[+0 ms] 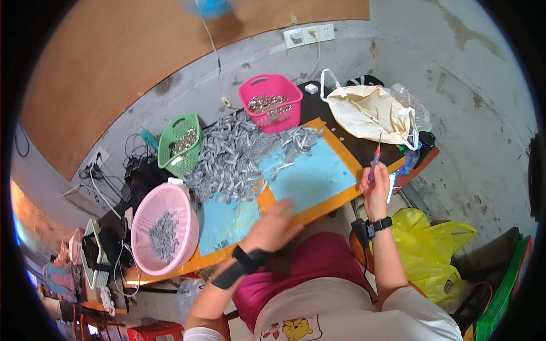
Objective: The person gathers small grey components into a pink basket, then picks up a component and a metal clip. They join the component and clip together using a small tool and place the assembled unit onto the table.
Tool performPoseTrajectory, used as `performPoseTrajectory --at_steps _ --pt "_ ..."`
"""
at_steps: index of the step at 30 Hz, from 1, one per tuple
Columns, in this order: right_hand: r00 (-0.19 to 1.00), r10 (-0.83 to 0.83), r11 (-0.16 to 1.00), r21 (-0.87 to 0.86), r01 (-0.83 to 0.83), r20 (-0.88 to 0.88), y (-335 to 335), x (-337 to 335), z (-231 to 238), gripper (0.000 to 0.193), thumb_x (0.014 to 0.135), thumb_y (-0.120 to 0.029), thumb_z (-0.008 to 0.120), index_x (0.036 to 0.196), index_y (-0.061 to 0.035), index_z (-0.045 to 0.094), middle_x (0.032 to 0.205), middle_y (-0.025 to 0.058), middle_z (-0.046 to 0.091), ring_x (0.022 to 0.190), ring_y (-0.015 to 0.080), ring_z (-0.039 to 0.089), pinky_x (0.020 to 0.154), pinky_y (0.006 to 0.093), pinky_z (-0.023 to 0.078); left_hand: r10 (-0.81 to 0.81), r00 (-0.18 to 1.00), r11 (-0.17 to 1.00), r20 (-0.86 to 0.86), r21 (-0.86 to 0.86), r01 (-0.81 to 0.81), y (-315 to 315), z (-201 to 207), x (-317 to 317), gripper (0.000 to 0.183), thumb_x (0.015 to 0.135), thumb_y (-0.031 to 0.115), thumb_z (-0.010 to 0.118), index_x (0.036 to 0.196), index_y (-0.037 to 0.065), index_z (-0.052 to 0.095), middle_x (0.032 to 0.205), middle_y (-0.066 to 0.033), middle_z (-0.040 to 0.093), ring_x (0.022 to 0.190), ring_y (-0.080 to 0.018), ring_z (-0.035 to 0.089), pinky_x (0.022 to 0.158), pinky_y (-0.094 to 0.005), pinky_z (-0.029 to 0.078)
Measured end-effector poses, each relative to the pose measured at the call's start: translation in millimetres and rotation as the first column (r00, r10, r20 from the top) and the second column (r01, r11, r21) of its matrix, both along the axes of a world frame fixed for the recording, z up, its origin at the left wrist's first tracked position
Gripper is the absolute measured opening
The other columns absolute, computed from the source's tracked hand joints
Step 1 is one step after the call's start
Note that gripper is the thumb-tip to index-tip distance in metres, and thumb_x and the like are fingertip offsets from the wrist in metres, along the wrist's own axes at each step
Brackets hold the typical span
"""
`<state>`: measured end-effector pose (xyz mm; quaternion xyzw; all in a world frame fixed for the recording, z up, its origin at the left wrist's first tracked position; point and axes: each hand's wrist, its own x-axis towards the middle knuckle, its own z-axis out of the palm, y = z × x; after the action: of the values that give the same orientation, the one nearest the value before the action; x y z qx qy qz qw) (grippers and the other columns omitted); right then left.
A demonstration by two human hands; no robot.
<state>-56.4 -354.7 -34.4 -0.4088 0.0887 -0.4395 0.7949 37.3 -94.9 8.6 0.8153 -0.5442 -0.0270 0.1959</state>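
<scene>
Slim tool (375,166): raised beside the right end of the worktop (342,156), its thin shaft pointed upward.
Right hand (374,193): fingers closed around the tool's purple-and-red handle.
Left hand (275,226): blurred over the worktop's near edge — fingers loosely spread, nothing visible in them.
Grey strips (224,156): heaped beyond the left hand, partly across the blue mat (310,179).
Baskets: a green basket (167,145) and a bright pink basket (287,121) held metal pieces; a pale pink basket (192,224) held more strips.
Far right: a cream bag (355,111) — slumped open.
</scene>
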Motion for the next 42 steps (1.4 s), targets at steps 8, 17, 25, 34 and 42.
performPoseTrajectory --at_steps 8,17,25,34,42 --pt "0.919 0.209 0.835 0.428 -0.346 0.335 15.4 -9.0 -28.1 0.02 0.094 -0.028 0.043 0.094 -0.0094 0.049 0.065 0.0012 0.044 0.06 0.0124 0.044 0.056 0.0261 0.037 -0.306 0.873 0.951 -0.381 -0.17 0.259 -17.2 -43.0 -72.5 0.043 0.084 0.024 0.058 0.119 0.0 0.05 0.124 -0.0192 0.048 0.115 -0.0321 0.046 0.097 -0.0364 0.037" --pt "0.904 0.428 0.868 0.269 -0.417 0.018 127.5 -57.3 -72.9 0.016 0.095 -0.025 0.04 0.095 -0.0101 0.046 0.072 0.0036 0.047 0.066 0.012 0.044 0.062 0.0256 0.034 -0.065 0.828 0.975 -0.558 -0.21 -0.065 45.4 -59.9 -26.7 0.03 0.083 0.014 0.061 0.11 0.0 0.057 0.099 -0.013 0.063 0.086 -0.0222 0.062 0.075 -0.0299 0.048" --pt "0.741 0.546 0.83 0.127 -0.544 -0.392 117.8 -110.2 -85.6 0.011 0.096 -0.015 0.038 0.102 -0.0067 0.042 0.084 0.0048 0.049 0.074 0.0117 0.048 0.068 0.0257 0.041 -0.03 0.783 0.947 -0.621 -0.27 -0.177 77.5 -7.1 -10.1 0.024 0.084 0.011 0.061 0.105 -0.001 0.06 0.09 -0.0071 0.066 0.073 -0.0106 0.061 0.067 -0.0241 0.049" --pt "0.859 0.258 0.881 -0.257 -0.397 -0.443 97.8 -110.0 -8.1 0.016 0.096 -0.02 0.04 0.097 -0.0045 0.043 0.087 0.0042 0.054 0.068 0.0072 0.046 0.063 0.0206 0.039 0.258 0.963 0.937 -0.074 -0.223 -0.268 42.1 -32.3 71.2 0.03 0.076 0.009 0.056 0.104 -0.001 0.055 0.086 -0.019 0.059 0.081 -0.034 0.059 0.074 -0.0394 0.048" --pt "0.881 0.354 0.83 -0.327 -0.451 -0.315 69.9 -40.6 51.8 0.02 0.096 -0.025 0.039 0.099 -0.0054 0.044 0.082 0.007 0.058 0.065 0.0074 0.048 0.063 0.0201 0.04 0.43 0.895 0.902 0.117 -0.082 -0.423 7.6 -34.6 114.4 0.036 0.07 0.006 0.058 0.105 0.004 0.052 0.092 -0.0228 0.056 0.09 -0.0394 0.055 0.078 -0.0424 0.045"
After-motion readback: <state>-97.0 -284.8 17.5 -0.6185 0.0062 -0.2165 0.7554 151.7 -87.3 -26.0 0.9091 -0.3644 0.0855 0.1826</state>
